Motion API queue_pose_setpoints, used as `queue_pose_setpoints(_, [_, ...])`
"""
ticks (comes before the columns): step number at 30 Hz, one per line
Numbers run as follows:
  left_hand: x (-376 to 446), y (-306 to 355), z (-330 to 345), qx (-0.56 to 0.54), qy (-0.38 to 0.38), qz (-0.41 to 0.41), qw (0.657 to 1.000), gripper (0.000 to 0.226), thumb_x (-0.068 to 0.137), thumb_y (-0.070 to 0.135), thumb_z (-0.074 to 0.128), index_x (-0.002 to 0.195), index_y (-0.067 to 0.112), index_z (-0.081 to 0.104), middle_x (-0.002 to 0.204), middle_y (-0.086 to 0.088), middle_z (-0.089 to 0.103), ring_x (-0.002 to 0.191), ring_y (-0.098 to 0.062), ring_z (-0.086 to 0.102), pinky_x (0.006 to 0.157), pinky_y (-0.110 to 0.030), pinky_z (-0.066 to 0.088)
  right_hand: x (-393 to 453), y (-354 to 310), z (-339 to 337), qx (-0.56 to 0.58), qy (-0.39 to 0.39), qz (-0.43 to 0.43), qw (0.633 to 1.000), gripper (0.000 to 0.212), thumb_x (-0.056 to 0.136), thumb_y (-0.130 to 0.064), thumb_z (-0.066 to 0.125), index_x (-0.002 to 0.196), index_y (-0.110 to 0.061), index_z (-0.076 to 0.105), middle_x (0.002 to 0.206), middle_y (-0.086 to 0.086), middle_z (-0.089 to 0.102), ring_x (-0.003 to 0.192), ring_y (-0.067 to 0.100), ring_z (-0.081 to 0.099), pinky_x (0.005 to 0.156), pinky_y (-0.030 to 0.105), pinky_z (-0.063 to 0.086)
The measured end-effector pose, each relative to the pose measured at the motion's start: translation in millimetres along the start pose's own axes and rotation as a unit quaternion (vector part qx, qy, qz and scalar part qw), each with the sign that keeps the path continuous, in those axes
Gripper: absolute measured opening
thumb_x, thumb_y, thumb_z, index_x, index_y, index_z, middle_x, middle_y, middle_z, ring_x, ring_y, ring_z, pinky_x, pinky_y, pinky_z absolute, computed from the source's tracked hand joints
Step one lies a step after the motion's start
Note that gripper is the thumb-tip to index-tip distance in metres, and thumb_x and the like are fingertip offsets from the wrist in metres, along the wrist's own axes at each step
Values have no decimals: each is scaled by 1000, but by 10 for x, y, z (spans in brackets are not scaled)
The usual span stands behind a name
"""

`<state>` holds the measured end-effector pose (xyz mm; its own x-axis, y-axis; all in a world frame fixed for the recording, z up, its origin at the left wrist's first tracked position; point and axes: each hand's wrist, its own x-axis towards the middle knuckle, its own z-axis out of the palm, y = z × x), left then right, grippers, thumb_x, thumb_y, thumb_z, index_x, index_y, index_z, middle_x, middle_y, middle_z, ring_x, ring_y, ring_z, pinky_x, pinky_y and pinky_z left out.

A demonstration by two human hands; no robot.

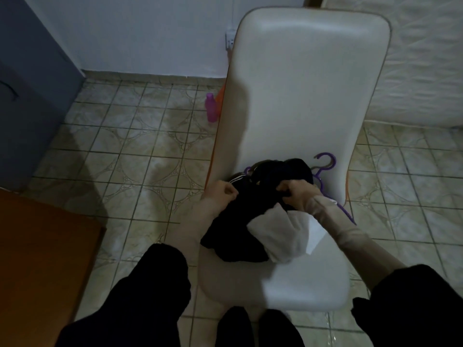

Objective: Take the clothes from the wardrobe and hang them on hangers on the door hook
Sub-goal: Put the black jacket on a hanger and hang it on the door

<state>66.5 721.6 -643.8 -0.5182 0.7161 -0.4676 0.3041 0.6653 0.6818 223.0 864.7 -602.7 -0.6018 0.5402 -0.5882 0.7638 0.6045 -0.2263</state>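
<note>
A bundle of dark clothes [238, 221] lies on the seat of a white chair [308, 78], with a white garment [278, 236] at its right side. My left hand [223, 194] grips the bundle's left edge, by a piece with white stripes. My right hand [295, 191] grips its upper right part. Purple hangers [325, 166] lie on the seat behind the bundle, partly hidden by the clothes and my right arm.
A pink bottle [211, 107] stands on the tiled floor left of the chair. A blue-grey cabinet [32, 83] fills the far left, and a brown wooden panel [37, 251] the near left. A white mattress [423, 58] leans at the right.
</note>
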Motion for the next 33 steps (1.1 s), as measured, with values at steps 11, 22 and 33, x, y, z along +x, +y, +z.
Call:
queue_pose_setpoints(11, [253,-304,222,38,53,23,998,22,87,3,53,103,10,68,104,-9,69,99,-21,62,79,-19,41,472,-236,502,123,196,166,959,80,80,-43,66,138,-8,23,139,19,34,124,38,39,89,48,43])
queue_pose_setpoints(22, [442,-78,127,13,100,35,994,21,89,3,51,101,5,68,102,-14,69,97,-24,62,70,-17,36,660,98,359,170,217,136,952,24,85,-18,62,109,-14,64,114,12,63,113,31,52,111,51,19])
queue_pose_setpoints(33, [235,924,-526,-113,139,98,979,21,87,4,58,107,2,65,106,-16,66,97,-21,59,78,-17,40,-198,222,-934,514,124,-173,831,18,89,6,49,89,-8,61,70,-11,70,74,-1,64,73,11,49])
